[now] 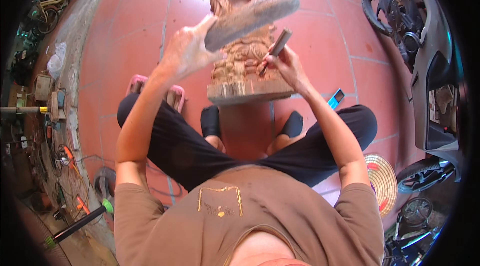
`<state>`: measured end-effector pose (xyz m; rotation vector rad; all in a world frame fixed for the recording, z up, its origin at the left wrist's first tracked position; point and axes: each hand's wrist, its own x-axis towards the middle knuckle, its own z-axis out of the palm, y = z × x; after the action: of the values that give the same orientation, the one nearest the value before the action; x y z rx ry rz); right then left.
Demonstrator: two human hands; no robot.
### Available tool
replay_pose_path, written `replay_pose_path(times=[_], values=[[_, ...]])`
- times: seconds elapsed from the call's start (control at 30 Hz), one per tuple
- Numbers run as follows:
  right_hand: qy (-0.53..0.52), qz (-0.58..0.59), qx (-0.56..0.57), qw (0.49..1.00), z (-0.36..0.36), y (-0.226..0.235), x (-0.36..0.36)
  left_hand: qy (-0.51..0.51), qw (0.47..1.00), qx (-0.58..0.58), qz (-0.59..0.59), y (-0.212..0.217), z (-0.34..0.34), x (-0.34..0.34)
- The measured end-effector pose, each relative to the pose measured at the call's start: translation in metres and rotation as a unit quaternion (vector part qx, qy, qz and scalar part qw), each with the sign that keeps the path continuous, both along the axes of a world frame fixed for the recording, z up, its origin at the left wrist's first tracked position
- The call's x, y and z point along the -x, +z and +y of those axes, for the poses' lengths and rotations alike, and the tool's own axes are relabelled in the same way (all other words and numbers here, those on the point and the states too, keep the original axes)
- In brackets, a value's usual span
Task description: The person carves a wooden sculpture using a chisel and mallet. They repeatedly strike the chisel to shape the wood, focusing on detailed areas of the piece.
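Carving, apparently: half-curled left hand grips a long grey-brown wooden club, right hand pinches a slim, metallic-brown chisel at the tan carved-wood statue; an aimed tap seems due.

A light blue device with a dark screen is lying on the red tiled floor. At the right, a grey motorbike is standing, and a round woven piece is resting nearby. Bicycles are standing upper left; below them, a white plastic bag is sitting.
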<state>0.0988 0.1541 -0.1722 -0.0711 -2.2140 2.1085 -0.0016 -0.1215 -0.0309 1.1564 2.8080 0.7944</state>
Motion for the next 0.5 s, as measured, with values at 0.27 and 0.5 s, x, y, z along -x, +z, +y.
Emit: replay_pose_path(times=[0.27, 0.5], values=[[0.000, -0.007, -0.021, 1.000, -0.009, 0.008, -0.006, -0.005, 1.000, -0.009, -0.004, 0.001, 0.009, -0.003], [0.032, -0.021, -0.086, 0.996, -0.017, 0.013, -0.006, 0.005, 1.000, 0.000, -0.017, 0.003, 0.015, -0.003]])
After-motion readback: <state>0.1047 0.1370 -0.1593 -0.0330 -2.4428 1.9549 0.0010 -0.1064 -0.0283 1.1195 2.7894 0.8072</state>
